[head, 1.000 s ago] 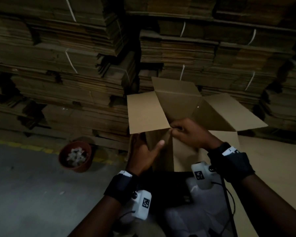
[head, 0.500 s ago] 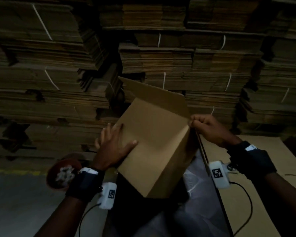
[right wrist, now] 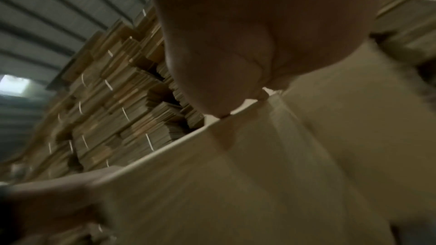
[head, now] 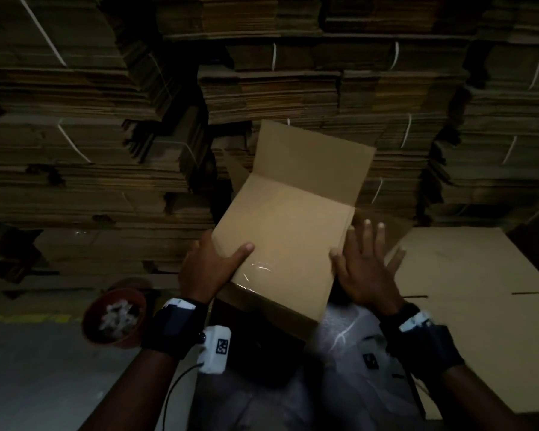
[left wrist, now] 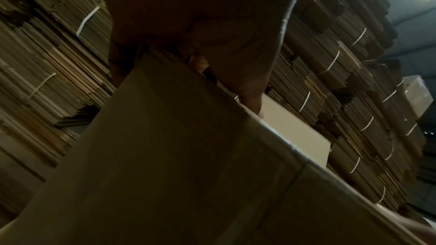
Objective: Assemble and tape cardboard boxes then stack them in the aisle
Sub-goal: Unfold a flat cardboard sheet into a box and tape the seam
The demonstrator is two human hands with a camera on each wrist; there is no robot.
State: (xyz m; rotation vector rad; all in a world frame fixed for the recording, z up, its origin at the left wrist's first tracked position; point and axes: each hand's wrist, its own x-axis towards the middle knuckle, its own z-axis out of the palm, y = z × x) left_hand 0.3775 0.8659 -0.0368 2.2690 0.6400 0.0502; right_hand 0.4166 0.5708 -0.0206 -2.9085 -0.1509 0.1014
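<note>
At frame centre, the left hand grips the cardboard box; the right hand, fingers spread, presses its right side. Strapped cardboard stacks stand behind, a red bowl lower left.

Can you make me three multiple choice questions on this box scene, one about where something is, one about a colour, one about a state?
1. Where is the pot?
A. on the floor, left of the left hand
B. inside the box
C. on top of the stacks

2. What colour is the pot?
A. blue
B. reddish brown
C. white

3. How is the right hand?
A. curled in a fist
B. pinching tape
C. fingers spread, flat against the box

Answers: 1 A, it stands low by the left wrist in the head view. 2 B, its rim shows reddish brown. 3 C, its straight fingers lie on the box's right side while the left hand grips the left edge.
</note>
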